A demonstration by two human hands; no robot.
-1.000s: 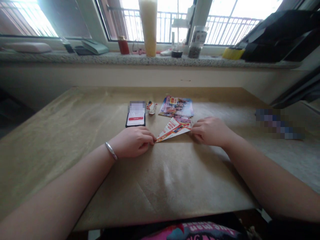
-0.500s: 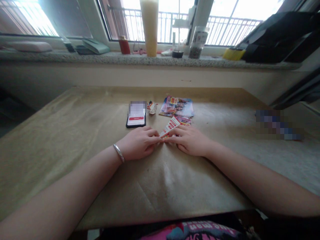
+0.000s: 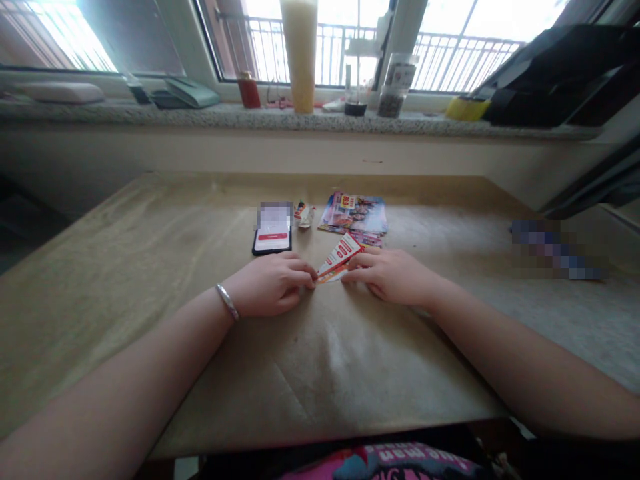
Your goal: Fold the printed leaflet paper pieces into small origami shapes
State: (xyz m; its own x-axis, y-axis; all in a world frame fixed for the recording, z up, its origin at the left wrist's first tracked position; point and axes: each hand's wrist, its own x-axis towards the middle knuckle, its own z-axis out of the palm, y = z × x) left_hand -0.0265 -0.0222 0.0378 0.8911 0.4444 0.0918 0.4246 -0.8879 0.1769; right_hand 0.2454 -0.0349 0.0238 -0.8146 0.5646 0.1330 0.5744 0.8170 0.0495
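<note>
A folded paper flyer [image 3: 340, 255], printed in red, white and orange, lies on the table between my hands as a narrow wedge. My left hand [image 3: 273, 283], with a silver bangle on its wrist, has its fingers closed at the wedge's left tip. The fingers of my right hand [image 3: 393, 277] are bent and close on the right part of the paper, holding it against the table. Part of the flyer is hidden beneath them. Just beyond it lies a stack of colourful flyers [image 3: 357, 212].
A phone [image 3: 273, 237] with a lit screen lies behind my left hand, beside a crumpled paper piece [image 3: 304, 215]. A blurred flat item [image 3: 555, 250] rests at the table's right. Bottles and a tall yellowish cylinder [image 3: 300, 60] stand on the stone windowsill [image 3: 200, 122].
My hands have moved apart: the left slid slightly left, the right shifted right along the paper. More of the wedge's orange lower edge shows now.
</note>
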